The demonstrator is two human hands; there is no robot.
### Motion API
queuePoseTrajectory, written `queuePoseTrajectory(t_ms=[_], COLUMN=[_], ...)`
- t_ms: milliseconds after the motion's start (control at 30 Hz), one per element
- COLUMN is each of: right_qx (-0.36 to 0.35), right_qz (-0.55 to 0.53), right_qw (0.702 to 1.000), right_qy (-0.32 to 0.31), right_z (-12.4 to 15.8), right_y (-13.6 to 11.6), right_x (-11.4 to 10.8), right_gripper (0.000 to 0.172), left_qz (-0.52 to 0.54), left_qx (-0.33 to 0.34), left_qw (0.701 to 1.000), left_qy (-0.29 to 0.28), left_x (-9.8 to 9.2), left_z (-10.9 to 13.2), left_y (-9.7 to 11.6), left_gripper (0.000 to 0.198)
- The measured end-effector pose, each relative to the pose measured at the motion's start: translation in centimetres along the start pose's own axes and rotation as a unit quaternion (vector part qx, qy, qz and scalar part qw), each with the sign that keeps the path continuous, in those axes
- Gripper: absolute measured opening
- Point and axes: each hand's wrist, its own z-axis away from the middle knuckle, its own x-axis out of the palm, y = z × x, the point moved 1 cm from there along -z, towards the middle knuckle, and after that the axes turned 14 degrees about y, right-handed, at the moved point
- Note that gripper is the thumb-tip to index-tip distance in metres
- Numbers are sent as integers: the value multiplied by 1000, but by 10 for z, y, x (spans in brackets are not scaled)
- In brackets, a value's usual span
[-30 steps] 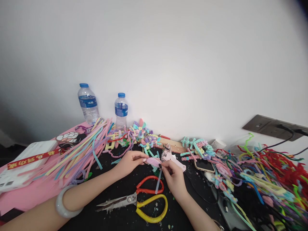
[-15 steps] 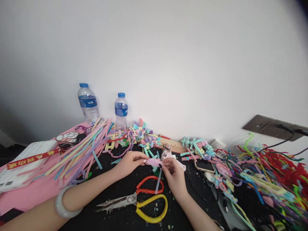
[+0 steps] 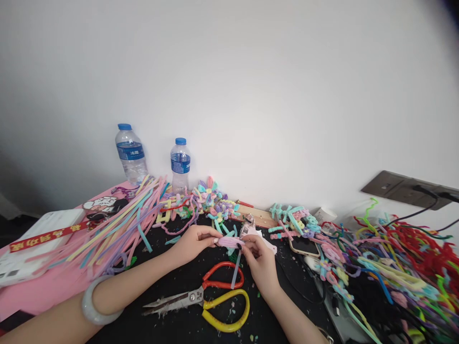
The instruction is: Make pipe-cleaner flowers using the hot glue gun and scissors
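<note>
Your left hand (image 3: 197,242) pinches one end of the lilac bundle (image 3: 228,242) between thumb and fingers; your right hand (image 3: 261,265) pinches the opposite end, beside a small black piece (image 3: 239,246). The bundle spans the gap above the black work surface (image 3: 184,274), at 1 o'clock from the pivot of the scissors (image 3: 196,296). A pale strip (image 3: 235,272) runs toward 6 o'clock from the black piece; its attachment is unclear. Judged step: two-handed handling of the bundle. The next move likely requires steady fingertip pressure at both ends.
</note>
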Motion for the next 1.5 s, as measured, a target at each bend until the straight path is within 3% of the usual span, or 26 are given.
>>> queuePoseTrajectory(t_ms=[233,467,900,1067,1500], right_qx=[-3,-20,39,6,-12], right_qz=[24,45,5,28,45], right_qw=[1000,999,999,997,996], right_qy=[13,-24,-38,-72,-75], right_z=[0,-2,-1,-2,-1], right_y=[2,-4,6,0,1], right_x=[-1,-3,0,-1,-1], right_gripper=[20,23,20,26,24], left_qz=[44,50,61,59,104], left_qx=[-49,-73,-97,-101,-139], left_qw=[998,996,992,990,976], left_qy=[-19,-32,-59,-72,-130], left_x=[2,2,3,3,2], left_z=[1,2,4,6,7], left_y=[-1,2,6,5,7], left_gripper=[20,19,23,25,27])
